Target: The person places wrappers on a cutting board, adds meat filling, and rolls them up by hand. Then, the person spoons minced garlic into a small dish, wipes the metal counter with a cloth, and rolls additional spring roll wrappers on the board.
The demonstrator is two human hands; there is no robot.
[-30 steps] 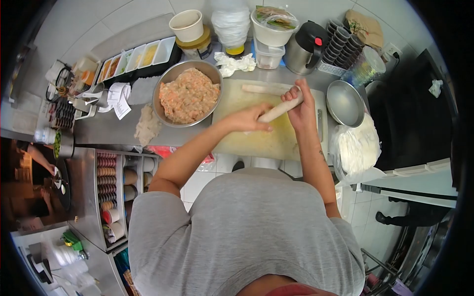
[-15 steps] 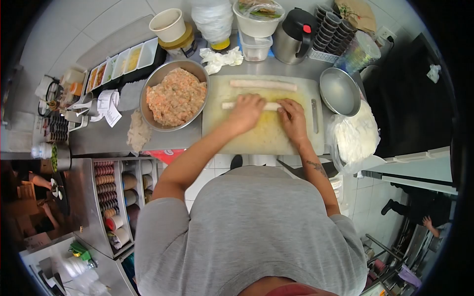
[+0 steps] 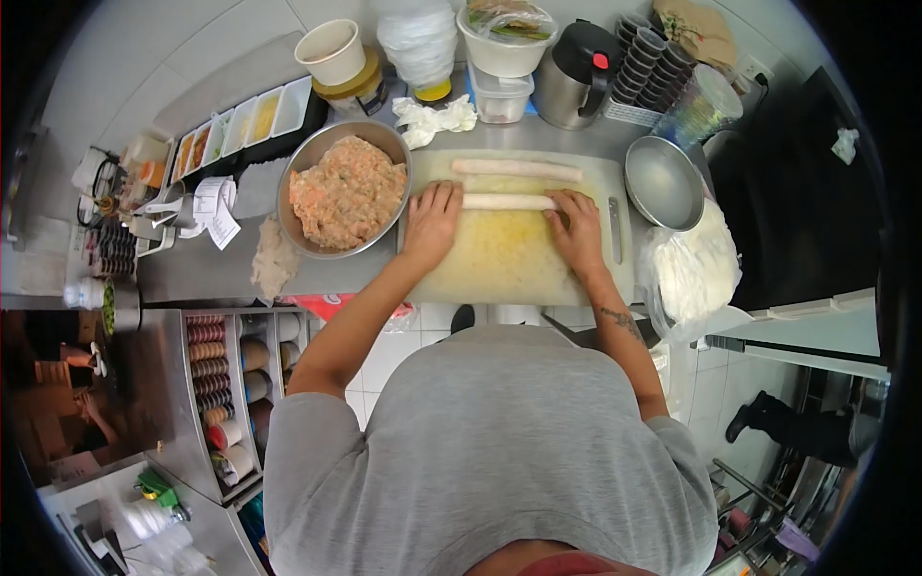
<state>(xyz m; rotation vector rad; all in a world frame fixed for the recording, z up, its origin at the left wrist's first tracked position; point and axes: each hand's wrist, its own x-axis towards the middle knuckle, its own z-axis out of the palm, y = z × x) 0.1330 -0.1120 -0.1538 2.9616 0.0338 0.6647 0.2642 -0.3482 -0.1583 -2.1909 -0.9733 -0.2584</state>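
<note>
In the head view, the pale roll [image 3: 509, 202] now lies flat on the cutting board [image 3: 519, 278], no longer lifted, with a second roll [image 3: 519, 170] beyond it. The left hand [image 3: 432, 223] has shifted outward, so the hands now bracket the roll. Its fingers lie extended, close together, at the left end; the right hand [image 3: 576, 230] bends its fingers at the other, any pinch unclear. Left of the board, a metal bowl [image 3: 394, 152] of orange-flecked mixture [image 3: 346, 192] crowds the left hand; right of it sits a round pan [image 3: 665, 182].
</note>
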